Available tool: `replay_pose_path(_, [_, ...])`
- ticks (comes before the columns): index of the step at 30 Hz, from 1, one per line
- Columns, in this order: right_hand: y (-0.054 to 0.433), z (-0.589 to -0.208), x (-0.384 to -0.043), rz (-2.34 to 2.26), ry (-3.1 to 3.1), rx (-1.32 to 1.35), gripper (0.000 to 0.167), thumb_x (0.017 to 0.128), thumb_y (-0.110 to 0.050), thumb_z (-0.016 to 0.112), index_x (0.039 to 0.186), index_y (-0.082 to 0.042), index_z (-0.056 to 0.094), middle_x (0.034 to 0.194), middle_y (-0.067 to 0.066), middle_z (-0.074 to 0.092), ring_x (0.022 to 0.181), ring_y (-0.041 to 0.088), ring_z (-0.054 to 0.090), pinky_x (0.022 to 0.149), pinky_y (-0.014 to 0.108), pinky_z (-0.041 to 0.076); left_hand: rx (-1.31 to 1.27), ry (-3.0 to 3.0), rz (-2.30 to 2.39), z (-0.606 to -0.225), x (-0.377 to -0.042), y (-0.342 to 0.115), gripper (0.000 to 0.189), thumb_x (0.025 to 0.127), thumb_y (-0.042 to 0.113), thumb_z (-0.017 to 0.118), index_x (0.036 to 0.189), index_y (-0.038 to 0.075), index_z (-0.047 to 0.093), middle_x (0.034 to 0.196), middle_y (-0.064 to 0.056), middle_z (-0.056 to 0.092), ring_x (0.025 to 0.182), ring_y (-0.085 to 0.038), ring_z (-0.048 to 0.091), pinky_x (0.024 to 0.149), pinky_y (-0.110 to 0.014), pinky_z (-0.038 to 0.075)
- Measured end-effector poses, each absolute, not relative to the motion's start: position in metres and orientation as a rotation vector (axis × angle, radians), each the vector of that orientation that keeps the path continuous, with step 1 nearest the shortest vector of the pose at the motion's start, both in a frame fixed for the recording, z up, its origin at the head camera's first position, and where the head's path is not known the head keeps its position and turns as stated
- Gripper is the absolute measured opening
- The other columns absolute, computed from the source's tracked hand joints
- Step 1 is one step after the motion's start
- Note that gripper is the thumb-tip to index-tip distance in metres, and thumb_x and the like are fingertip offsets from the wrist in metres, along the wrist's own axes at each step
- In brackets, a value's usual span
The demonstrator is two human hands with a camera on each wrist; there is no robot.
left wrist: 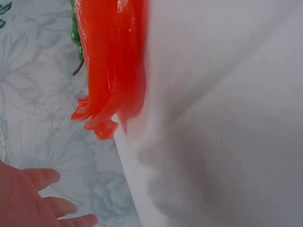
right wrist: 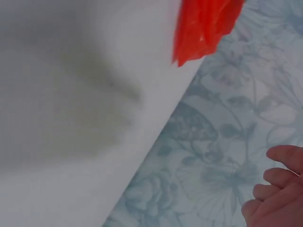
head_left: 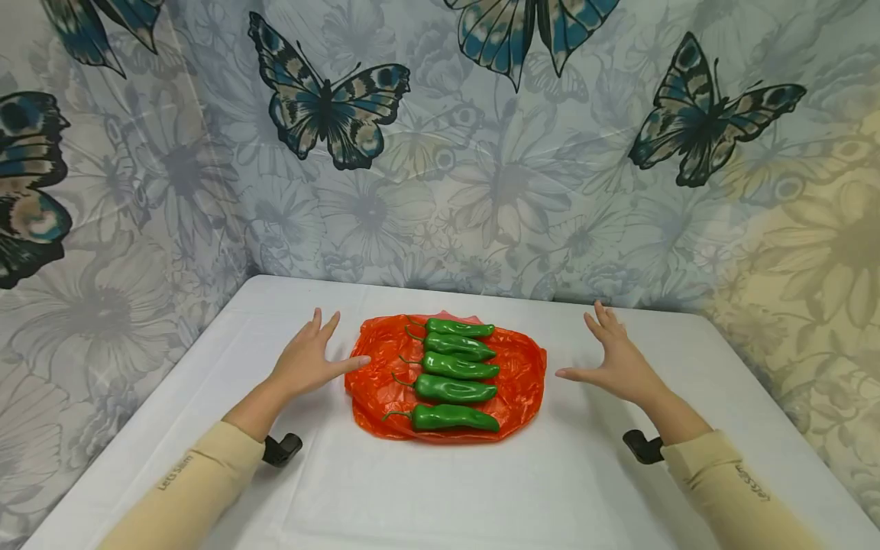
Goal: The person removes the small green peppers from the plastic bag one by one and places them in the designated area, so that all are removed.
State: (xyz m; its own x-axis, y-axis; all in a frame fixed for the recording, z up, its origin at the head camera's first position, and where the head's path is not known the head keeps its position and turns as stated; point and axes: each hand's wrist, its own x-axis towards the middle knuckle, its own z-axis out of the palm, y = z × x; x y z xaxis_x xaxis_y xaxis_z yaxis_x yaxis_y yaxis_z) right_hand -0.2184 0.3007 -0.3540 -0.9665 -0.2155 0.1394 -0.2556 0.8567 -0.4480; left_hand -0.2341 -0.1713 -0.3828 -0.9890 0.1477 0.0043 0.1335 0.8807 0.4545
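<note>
Five green peppers point(head_left: 462, 367) lie in a row at the centre of the frame, stems to the left, on a crumpled red plastic bag point(head_left: 521, 367). My left hand point(head_left: 307, 360) is at the bag's left edge, its thumb over the rim, though I cannot tell whether it touches; my right hand point(head_left: 621, 364) is just beyond the right edge. On both, the fingers are spread apart and hold nothing. To handle this well, I judge, I should take both sides of the thin film together and keep the pull gentle and level, since the smooth peppers could roll and the plastic could tear. Around the bag spreads a white desk point(head_left: 474, 496), softly shadowed below my hands; behind it, floral wall covering point(head_left: 495, 252) with dark butterflies point(head_left: 326, 111) across the top turns yellowish at the frame's right.
</note>
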Motion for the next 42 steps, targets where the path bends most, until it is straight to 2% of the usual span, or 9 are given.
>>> replay_pose_path(4, [0.29, -0.353, -0.211, 0.791, -2.98, 0.296, 0.111, 0.07, -0.051, 0.075, 0.146, 0.004, 0.015, 0.157, 0.017, -0.003, 0.136, 0.055, 0.002, 0.098, 0.073, 0.021, 0.173, 2.904, 0.886, -0.387, -0.237, -0.169, 0.107, 0.074, 0.074, 0.052, 0.15, 0.011, 0.012, 0.155, -0.025, 0.001, 0.139, -0.048, 0.012, 0.106, -0.067, 0.021])
replay_pose_path(8, [0.28, -0.353, -0.203, 0.892, -2.969, 0.283, 0.107, 0.073, -0.048, 0.074, 0.148, 0.0, 0.015, 0.157, 0.014, -0.001, 0.14, 0.047, 0.008, 0.1, 0.069, 0.026, 0.131, 2.79, 1.063, -0.392, -0.239, -0.168, 0.106, 0.076, 0.069, 0.055, 0.151, 0.011, 0.007, 0.155, -0.023, -0.001, 0.14, -0.047, 0.009, 0.107, -0.066, 0.019])
replay_pose_path(14, [0.27, -0.356, -0.196, 1.059, -2.919, 0.292, 0.097, 0.078, -0.037, 0.072, 0.149, -0.005, 0.016, 0.157, 0.014, 0.004, 0.14, 0.045, 0.012, 0.103, 0.067, 0.024, 0.085, 2.618, 1.288, -0.408, -0.243, -0.166, 0.105, 0.078, 0.061, 0.061, 0.151, 0.012, 0.003, 0.155, -0.023, 0.007, 0.14, -0.043, 0.015, 0.11, -0.06, 0.022])
replay_pose_path(21, [0.26, -0.359, -0.194, 1.296, -2.822, 0.344, 0.09, 0.08, -0.029, 0.072, 0.148, -0.004, 0.02, 0.156, 0.015, 0.01, 0.143, 0.037, 0.008, 0.111, 0.059, 0.016, 0.166, 2.494, 1.456, -0.417, -0.244, -0.159, 0.103, 0.08, 0.048, 0.066, 0.151, 0.009, 0.003, 0.153, -0.023, 0.017, 0.14, -0.039, 0.021, 0.111, -0.053, 0.025])
replay_pose_path(30, [0.244, -0.371, -0.193, 1.53, -2.735, 0.548, 0.078, 0.081, -0.016, 0.071, 0.146, -0.005, 0.028, 0.152, 0.015, 0.027, 0.141, 0.036, 0.018, 0.109, 0.049, 0.021, 0.107, 2.46, 1.544, -0.422, -0.24, -0.145, 0.092, 0.082, 0.034, 0.068, 0.15, 0.009, 0.012, 0.148, -0.028, 0.025, 0.136, -0.043, 0.027, 0.106, -0.053, 0.034])
replay_pose_path(37, [0.231, -0.379, -0.193, 1.71, -2.644, 0.686, 0.074, 0.08, -0.011, 0.07, 0.143, -0.001, 0.033, 0.15, 0.017, 0.031, 0.14, 0.037, 0.021, 0.108, 0.056, 0.022, 0.054, 2.371, 1.735, -0.427, -0.239, -0.138, 0.088, 0.082, 0.02, 0.07, 0.149, 0.007, 0.015, 0.148, -0.027, 0.028, 0.134, -0.04, 0.033, 0.105, -0.048, 0.038])
replay_pose_path(42, [0.221, -0.386, -0.196, 1.754, -2.656, 0.714, 0.07, 0.08, -0.01, 0.07, 0.142, -0.005, 0.037, 0.149, 0.013, 0.035, 0.141, 0.035, 0.021, 0.11, 0.053, 0.022, 0.008, 2.302, 1.846, -0.43, -0.24, -0.133, 0.081, 0.082, 0.007, 0.067, 0.148, 0.005, 0.019, 0.144, -0.024, 0.036, 0.13, -0.037, 0.04, 0.102, -0.044, 0.042])
